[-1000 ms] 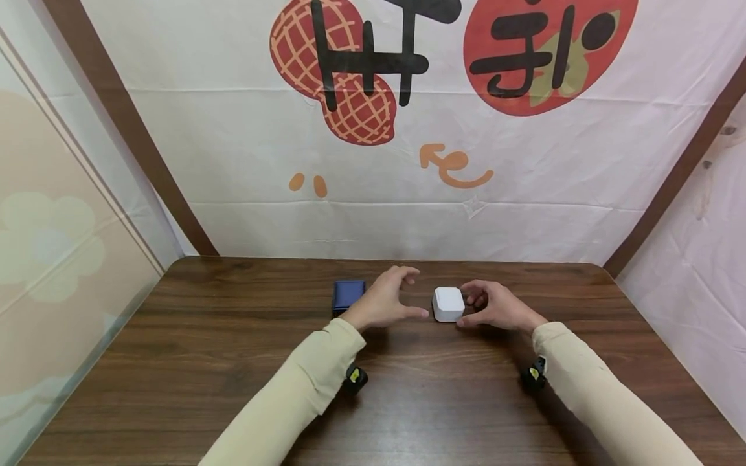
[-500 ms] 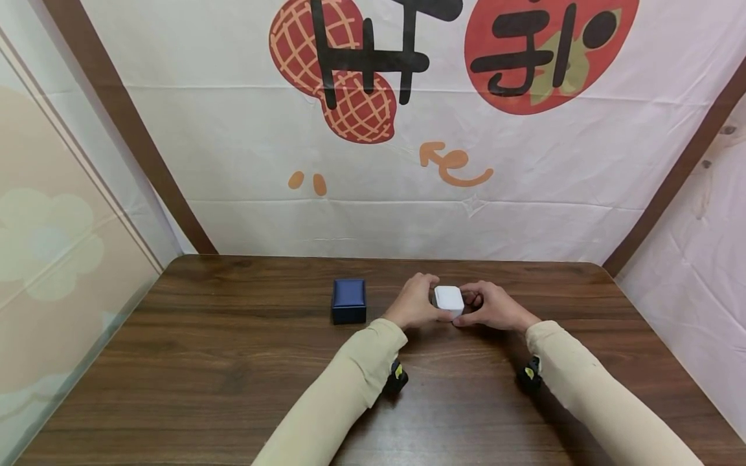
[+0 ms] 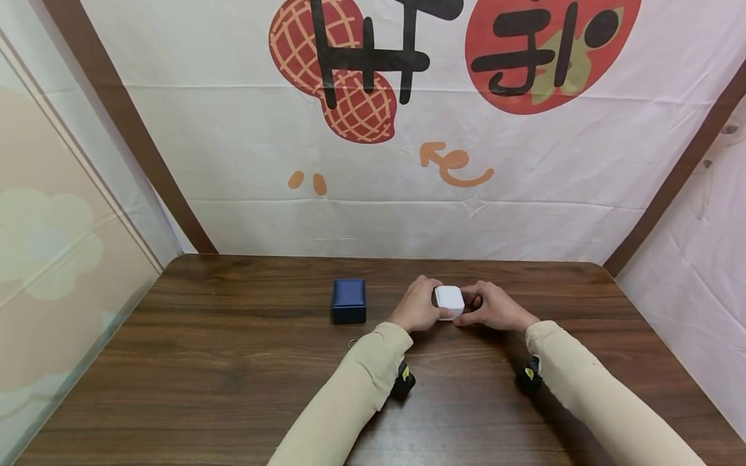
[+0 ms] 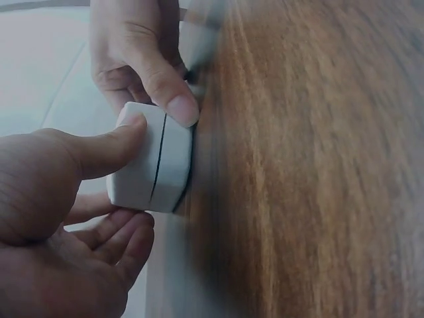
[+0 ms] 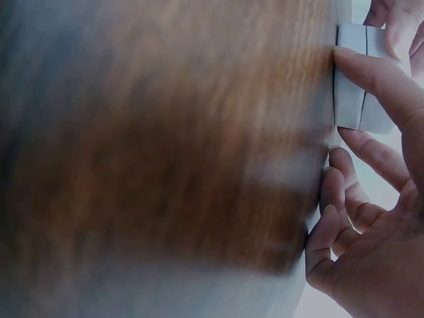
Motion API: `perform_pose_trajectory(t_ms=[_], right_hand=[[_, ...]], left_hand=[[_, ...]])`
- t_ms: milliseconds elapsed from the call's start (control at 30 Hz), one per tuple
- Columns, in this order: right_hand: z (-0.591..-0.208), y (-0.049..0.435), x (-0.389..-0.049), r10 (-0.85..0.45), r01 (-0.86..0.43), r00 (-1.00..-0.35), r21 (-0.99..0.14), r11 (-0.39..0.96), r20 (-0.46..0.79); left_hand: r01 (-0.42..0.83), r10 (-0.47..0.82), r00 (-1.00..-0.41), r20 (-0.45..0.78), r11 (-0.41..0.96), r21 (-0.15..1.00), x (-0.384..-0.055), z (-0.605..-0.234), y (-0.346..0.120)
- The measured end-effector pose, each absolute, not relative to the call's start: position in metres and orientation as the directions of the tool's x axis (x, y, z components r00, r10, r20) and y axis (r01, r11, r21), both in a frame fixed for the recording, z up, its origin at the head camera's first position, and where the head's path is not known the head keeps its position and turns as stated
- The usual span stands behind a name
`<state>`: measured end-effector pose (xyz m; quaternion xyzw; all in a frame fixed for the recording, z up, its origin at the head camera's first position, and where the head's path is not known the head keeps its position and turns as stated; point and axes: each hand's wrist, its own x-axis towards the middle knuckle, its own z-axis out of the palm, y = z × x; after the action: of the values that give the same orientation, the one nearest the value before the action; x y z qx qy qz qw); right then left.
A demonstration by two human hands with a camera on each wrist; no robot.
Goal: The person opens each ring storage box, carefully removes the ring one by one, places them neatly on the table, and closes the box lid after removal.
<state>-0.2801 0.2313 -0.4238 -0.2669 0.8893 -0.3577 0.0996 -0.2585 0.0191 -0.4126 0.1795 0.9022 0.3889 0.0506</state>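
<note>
A small white box (image 3: 449, 298) with rounded corners stands on the table between both hands. A dark seam runs round it and parts lid from base, as the left wrist view shows. My left hand (image 3: 416, 304) pinches the lid part (image 4: 136, 162), thumb on the near side and fingers on the far side. With thumb and index finger, my right hand (image 3: 495, 307) holds the base (image 5: 349, 89) low by the tabletop. Its other fingers are curled near the table. The contents of the box are hidden.
A dark blue box (image 3: 349, 301) with its lid down stands left of the hands. A thin ring-like thing (image 3: 352, 343), partly hidden by the left sleeve, lies in front of it. The wooden table (image 3: 233, 362) ends at a printed cloth wall (image 3: 245, 220).
My left hand has moved right from beside the blue box to the white box and now grips it. The right hand has closed in slightly on the box. The blue box is fully uncovered.
</note>
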Motion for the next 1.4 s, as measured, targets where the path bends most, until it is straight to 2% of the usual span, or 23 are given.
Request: perform_pose_trajectory(t_ms=[267,667,967,1200,1400], right_hand=[[-0.423,0.232,-0.279,-0.519,-0.384,-0.855,-0.672,0.633,0.000],[-0.420,0.230,-0.275,-0.481,-0.328,-0.876,-0.696,0.639,-0.029],[-0.421,0.230,-0.275,-0.467,-0.329,-0.884,-0.680,0.655,-0.021],[-0.422,0.229,-0.276,-0.473,-0.328,-0.881,-0.686,0.650,-0.027],[-0.421,0.230,-0.277,-0.473,-0.332,-0.881,-0.681,0.652,-0.023]], left_hand=[[0.223,0.360,-0.933,-0.003,0.582,0.782,-0.263,-0.412,0.017],[0.046,0.374,-0.922,-0.102,0.367,0.929,-0.270,-0.408,0.016],[-0.056,0.258,-0.957,-0.131,0.278,0.959,-0.270,-0.412,0.024],[-0.104,0.169,-0.973,-0.156,0.282,0.954,-0.270,-0.415,0.025],[-0.044,0.104,-0.991,-0.085,0.350,0.936,-0.265,-0.413,0.020]])
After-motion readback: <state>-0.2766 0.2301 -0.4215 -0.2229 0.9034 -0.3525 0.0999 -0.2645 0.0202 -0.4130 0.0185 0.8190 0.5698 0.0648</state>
